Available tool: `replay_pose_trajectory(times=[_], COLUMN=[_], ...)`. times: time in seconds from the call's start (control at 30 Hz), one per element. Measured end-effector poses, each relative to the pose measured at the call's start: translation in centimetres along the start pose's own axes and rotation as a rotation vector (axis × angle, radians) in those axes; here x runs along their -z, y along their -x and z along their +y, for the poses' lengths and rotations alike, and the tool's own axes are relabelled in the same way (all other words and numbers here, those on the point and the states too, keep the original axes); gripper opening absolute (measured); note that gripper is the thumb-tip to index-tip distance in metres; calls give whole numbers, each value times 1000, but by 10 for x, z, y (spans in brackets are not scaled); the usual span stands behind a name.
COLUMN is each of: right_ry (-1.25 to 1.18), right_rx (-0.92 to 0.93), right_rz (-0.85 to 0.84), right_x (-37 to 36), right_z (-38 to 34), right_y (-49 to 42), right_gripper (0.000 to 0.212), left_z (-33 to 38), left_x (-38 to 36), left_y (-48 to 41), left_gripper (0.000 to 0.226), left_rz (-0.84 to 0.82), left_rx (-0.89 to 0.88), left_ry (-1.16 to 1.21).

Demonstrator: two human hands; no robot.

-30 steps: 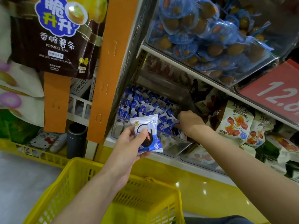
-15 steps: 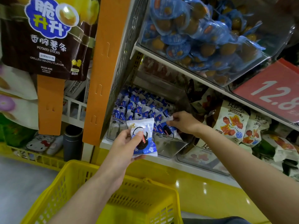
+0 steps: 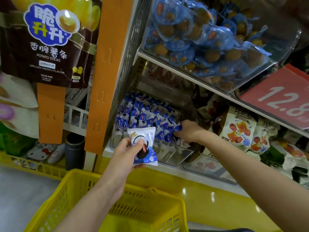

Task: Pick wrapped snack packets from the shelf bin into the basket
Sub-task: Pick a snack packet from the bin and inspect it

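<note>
Pinching 1 white-and-blue snack packet [image 3: 145, 148], the thumb [image 3: 139, 143] of the left hand [image 3: 125, 154] presses on the printed front while the other fingers curl behind it. The packet is held upright, just in front of the shelf bin [image 3: 168, 155] and outside its clear front wall. Judgement: it is parked there so that the other hand can pick again before both packets are dropped together.

The right hand [image 3: 189, 131] is inside the shelf bin at its right end, knuckles up, fingers bent down into the stock. They appear to close on the blue end of another packet [image 3: 177, 128]. The fingertips themselves are hidden, so the firmness of that grip cannot be confirmed.

Contents: the shelf bin holds a dense pile of matching packets [image 3: 143, 114], stacked against its back and left walls. Above the shelf bin, a clear upper bin [image 3: 282, 47] carries blue-film packs [image 3: 200, 41] with round brown contents. Right of the shelf bin lie printed pouches [image 3: 238, 129] under a red price card [image 3: 282, 101].

Below and in front of the shelf bin stands the yellow basket [image 3: 73, 186], directly under the left forearm. The forearm covers much of its interior, so what it contains cannot be told. Neither packet has reached it yet.
</note>
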State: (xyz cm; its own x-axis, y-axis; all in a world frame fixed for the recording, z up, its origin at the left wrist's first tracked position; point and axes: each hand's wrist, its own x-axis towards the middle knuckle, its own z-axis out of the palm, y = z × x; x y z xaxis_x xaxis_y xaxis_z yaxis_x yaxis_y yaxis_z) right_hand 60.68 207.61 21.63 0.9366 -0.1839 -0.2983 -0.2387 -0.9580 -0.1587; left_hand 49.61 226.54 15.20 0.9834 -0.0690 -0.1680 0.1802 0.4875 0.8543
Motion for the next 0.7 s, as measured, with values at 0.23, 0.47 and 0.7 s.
replay_pose_trajectory(times=[0.23, 0.47, 0.7], right_ry=[294, -263, -512], right_rx=[-31, -130, -153], right_rz=[-92, -146, -108], right_x=[0, -4, -8], right_z=[-11, 1, -1], right_y=[-6, -1, 8], right_gripper=[23, 30, 35], left_z=[9, 13, 23], left_x=[2, 1, -2], left_y=[1, 0, -20], left_gripper=[10, 10, 12], left_rz=[-1, -3, -55], left_rx=[-2, -17, -34], left_ry=[23, 37, -229])
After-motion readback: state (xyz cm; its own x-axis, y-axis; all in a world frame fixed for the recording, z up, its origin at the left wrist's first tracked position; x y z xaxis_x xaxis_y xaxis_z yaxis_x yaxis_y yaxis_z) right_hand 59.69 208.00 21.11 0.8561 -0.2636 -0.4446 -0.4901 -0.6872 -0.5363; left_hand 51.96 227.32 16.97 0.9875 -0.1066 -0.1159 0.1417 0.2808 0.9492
